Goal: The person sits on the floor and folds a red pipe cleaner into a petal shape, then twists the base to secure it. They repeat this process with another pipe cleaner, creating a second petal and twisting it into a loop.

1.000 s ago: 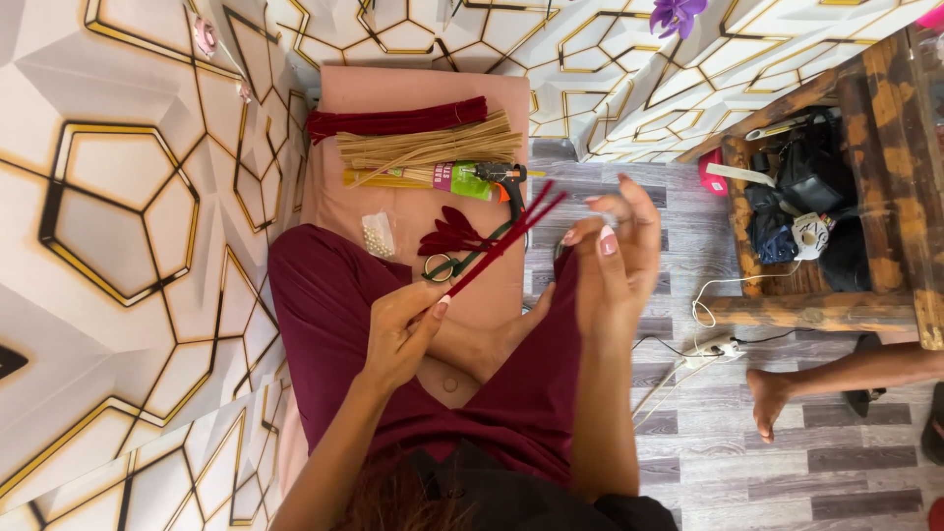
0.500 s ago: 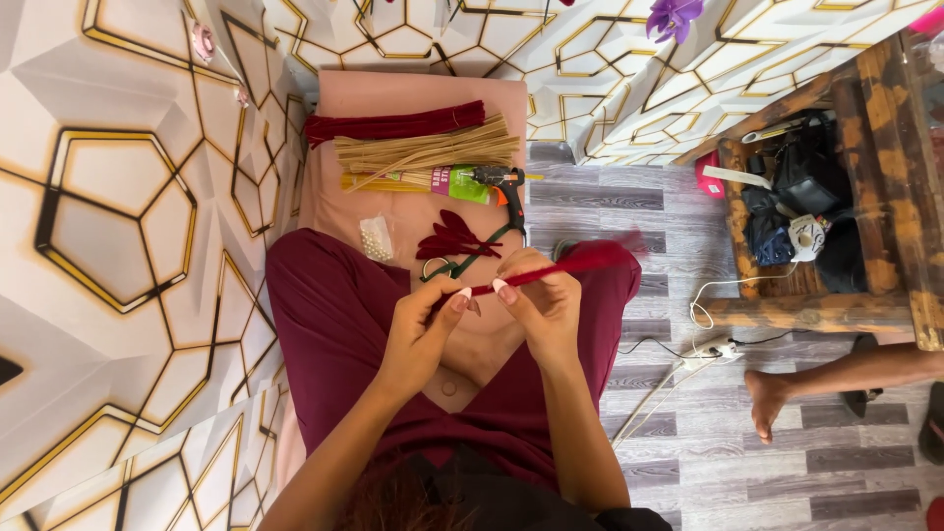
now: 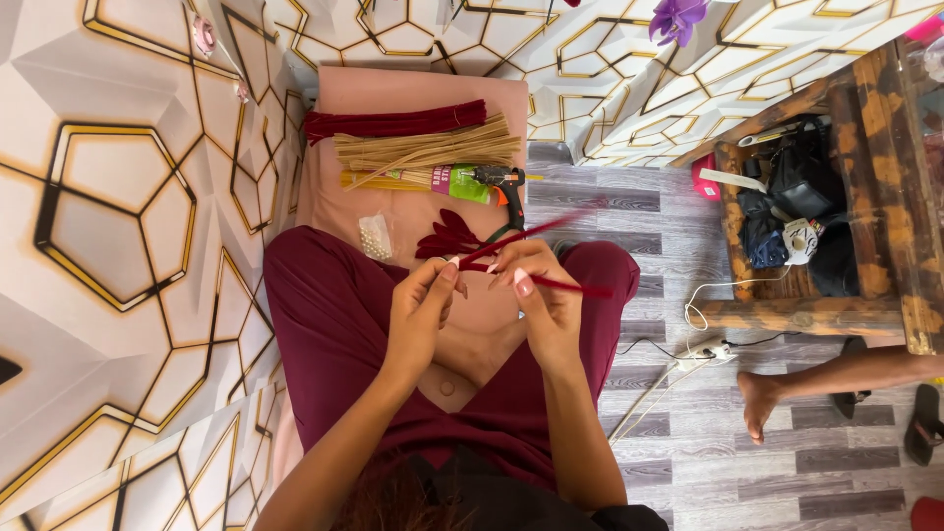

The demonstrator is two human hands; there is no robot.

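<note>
My left hand (image 3: 425,305) and my right hand (image 3: 539,293) meet above my lap, both pinching a thin dark red pipe cleaner (image 3: 570,285) bent into a narrow V. One leg points up toward the glue gun, the other runs right past my right hand. Finished dark red petal loops (image 3: 447,236) lie on the pink cloth (image 3: 423,93) just beyond my fingers. A black and orange glue gun (image 3: 503,185) lies next to them.
On the cloth lie a bundle of dark red pipe cleaners (image 3: 393,123), tan sticks (image 3: 428,149), yellow sticks with a green label (image 3: 447,183) and a small bag of white beads (image 3: 375,236). A wooden shelf (image 3: 865,197) stands right. Another person's foot (image 3: 762,403) and a white cable (image 3: 703,339) are on the floor.
My right hand came down from a raised, open pose to meet my left hand. The pipe cleaner, first straight and slanted, is now folded into a V between both hands.
</note>
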